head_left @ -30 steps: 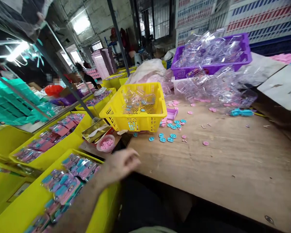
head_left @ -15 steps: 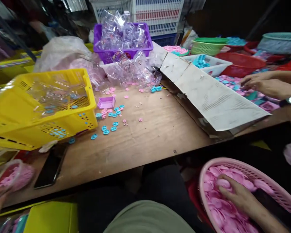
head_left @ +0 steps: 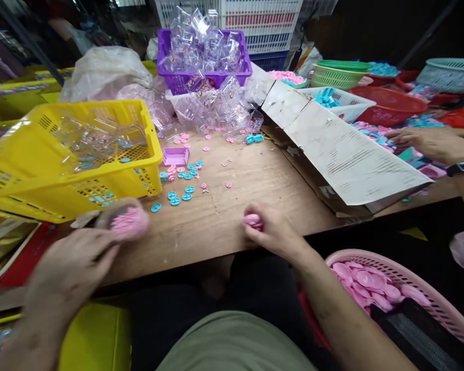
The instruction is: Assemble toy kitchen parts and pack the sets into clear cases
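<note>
My left hand (head_left: 75, 260) pinches the rim of a clear plastic tub (head_left: 114, 214) filled with small pink pieces (head_left: 129, 222). Motion blurs the tub, which is over the table's left side beside the yellow basket. My right hand (head_left: 268, 226) is closed around several pink oval plastic pieces (head_left: 252, 221) near the table's front edge. To its lower right, under my forearm, stands a pink basket (head_left: 394, 257) full of similar pink ovals (head_left: 365, 281). Blue oval pieces (head_left: 175, 201) and a lilac tray (head_left: 176, 156) lie on the table between my hands and the back.
A yellow basket (head_left: 77, 178) with clear plastic parts stands at the left. Behind is a purple basket (head_left: 204, 77) heaped with clear cases. A cardboard flap (head_left: 344, 154) slopes along the right. Beyond it, another person's hand (head_left: 429, 141) works among pink and blue pieces.
My right hand has come up from the pink basket to the table with pink ovals. My left hand has carried the tub of pink pieces rightward, over where the phone lay in view.
</note>
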